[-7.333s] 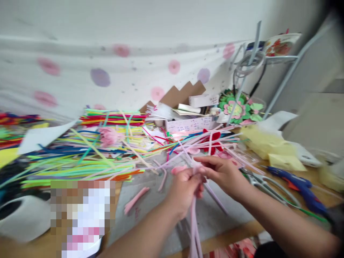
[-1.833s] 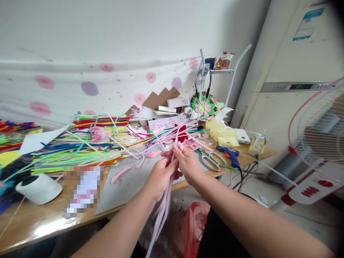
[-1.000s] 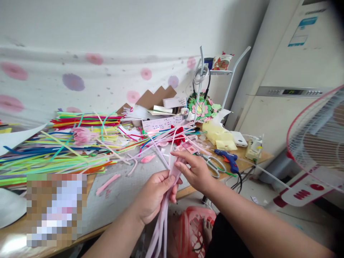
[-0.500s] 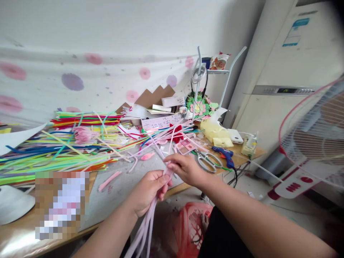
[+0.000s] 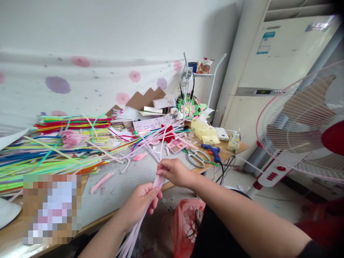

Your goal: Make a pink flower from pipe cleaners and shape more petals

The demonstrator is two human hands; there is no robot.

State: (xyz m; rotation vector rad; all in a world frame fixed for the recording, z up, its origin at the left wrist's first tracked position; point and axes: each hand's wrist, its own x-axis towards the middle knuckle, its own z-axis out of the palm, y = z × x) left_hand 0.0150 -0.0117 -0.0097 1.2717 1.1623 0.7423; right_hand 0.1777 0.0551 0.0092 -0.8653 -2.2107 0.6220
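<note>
The left grip [image 5: 142, 199] pinches the pale strips [image 5: 134, 233]; their long ends hang below it. The right grip [image 5: 174, 172] pinches them just above the left.

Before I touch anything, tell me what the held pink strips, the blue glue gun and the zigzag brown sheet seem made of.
Pink strips: probably fibre, with a matte, soft look; any core is hidden. Blue glue gun: likely plastic, from its smooth blue shell. Brown sheet: apparently cardboard, matte, plain brown, stiff zigzag edge.
</note>
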